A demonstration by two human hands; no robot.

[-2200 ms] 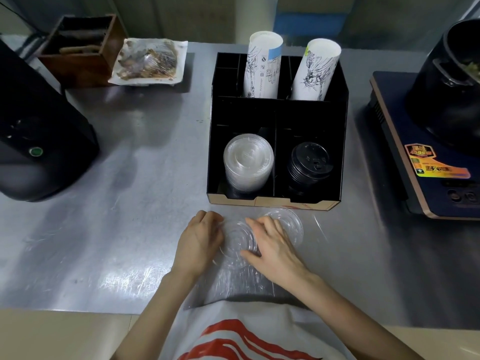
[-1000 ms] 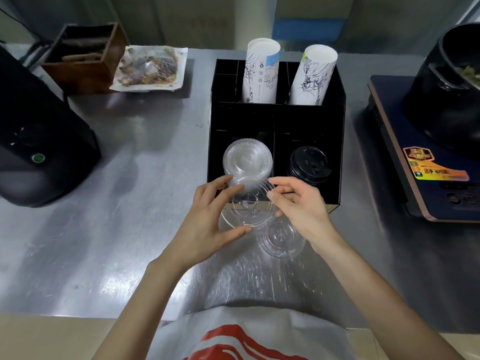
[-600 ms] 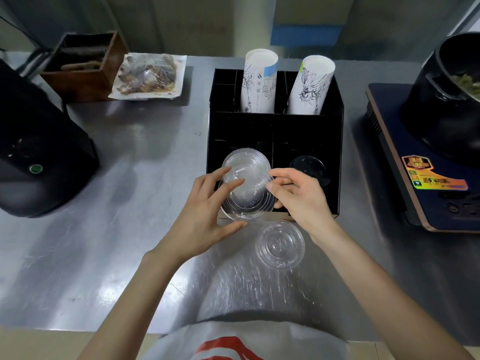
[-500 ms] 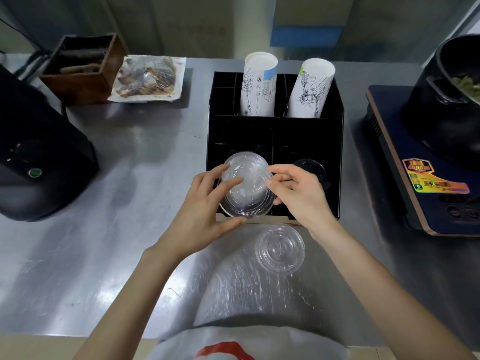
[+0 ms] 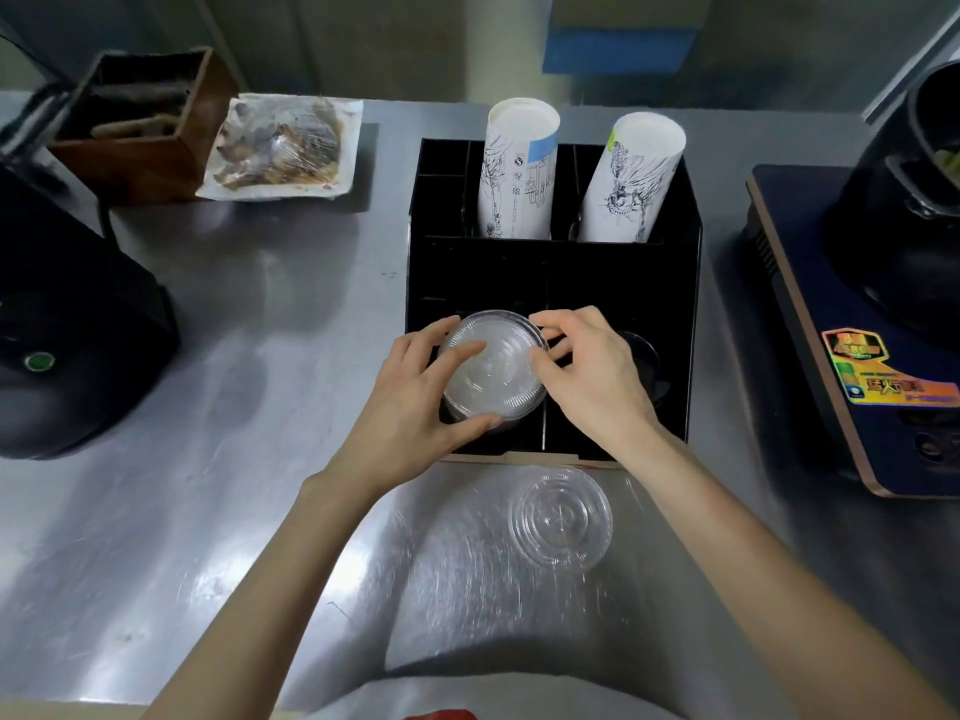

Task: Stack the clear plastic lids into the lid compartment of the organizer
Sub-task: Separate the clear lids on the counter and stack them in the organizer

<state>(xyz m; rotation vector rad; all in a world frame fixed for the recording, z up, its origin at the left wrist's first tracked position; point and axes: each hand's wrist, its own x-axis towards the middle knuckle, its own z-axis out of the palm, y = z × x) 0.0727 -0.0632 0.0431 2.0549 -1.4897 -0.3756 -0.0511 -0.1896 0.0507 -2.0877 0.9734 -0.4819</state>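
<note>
labels – sticker writing blurred, unreadable | left hand & right hand – fingers spread, pinching clear lid rim over organizer

1 head view looks steeply down, close over the counter.

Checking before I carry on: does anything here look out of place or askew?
One clear lid lies loose on the steel counter, outside the black organizer. Both hands, left hand and right hand, hold the clear lid stack in its compartment. Nothing looks spilled or damaged.
</note>
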